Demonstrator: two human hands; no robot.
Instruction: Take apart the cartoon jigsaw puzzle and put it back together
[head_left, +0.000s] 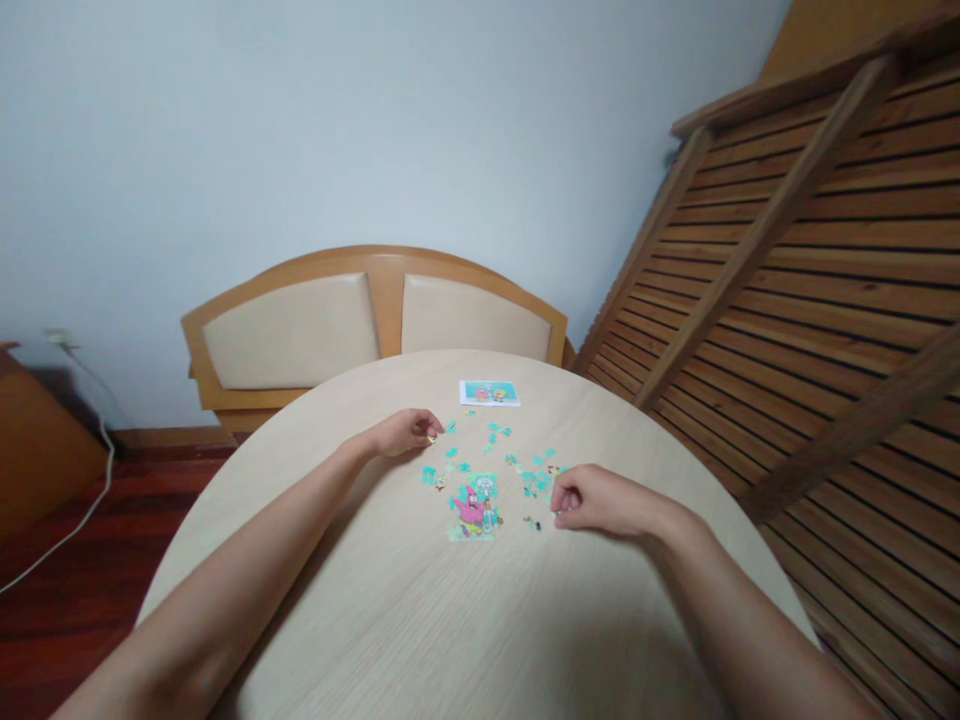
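A partly joined jigsaw puzzle (471, 512) lies on the round table, showing a pink starfish figure and a pale green figure. Beyond it, to the left, my left hand (405, 433) has its fingers closed on a small yellowish puzzle piece (431, 440). My right hand (592, 497), right of the puzzle, is pinched close to the tabletop, with a pale bit of a puzzle piece (556, 514) showing at the fingertips. Loose turquoise pieces (534, 480) are scattered between the right hand and the puzzle. More pieces (429, 475) lie at its left, one with a yellow face.
A picture sheet (489, 393) lies at the far side of the pale round table (375, 610). Behind the table stands a wooden headboard with cream panels (292, 330) against the wall. Slatted wooden boards (810, 260) lean on the right. A white cable (109, 470) hangs at the left.
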